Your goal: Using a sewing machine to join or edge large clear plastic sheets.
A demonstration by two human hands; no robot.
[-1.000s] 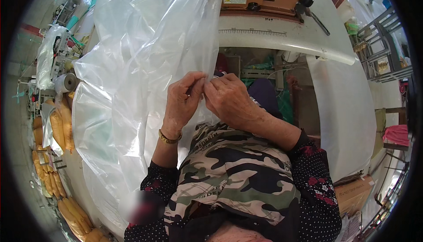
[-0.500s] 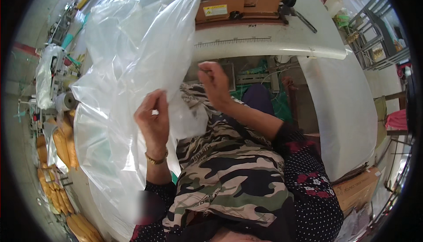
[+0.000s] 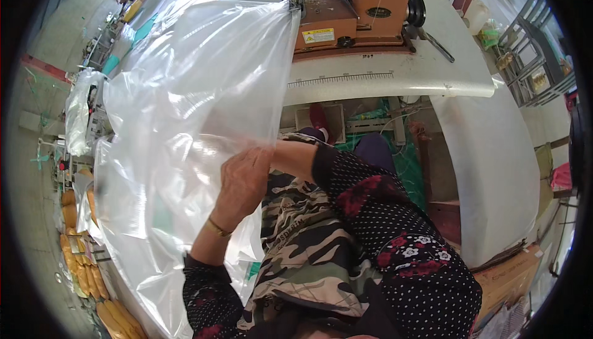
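A large sheet of clear plastic film (image 3: 204, 86) hangs in folds across the left side of the table. Its upper corner runs under the needle area of a brown sewing machine (image 3: 330, 27). My left hand (image 3: 243, 181), with a gold bracelet at the wrist, is closed on the film's right edge, in front of my lap. My right hand (image 3: 270, 154) reaches in from the right and meets it there. The film and my left hand hide the right hand's fingers, so their hold cannot be made out.
A ruler scale runs along the pale table edge (image 3: 395, 86). Metal tweezers (image 3: 438, 47) lie beside the machine's handwheel (image 3: 416, 9). White sheeting (image 3: 488, 172) hangs at right above a cardboard box (image 3: 509, 277). Several yellow-orange bundles (image 3: 92, 277) lie on the floor at left.
My hands, apart before, have come together at the film's edge. My right hand moved left and down, partly behind the film. The view has shifted, showing more of the machine.
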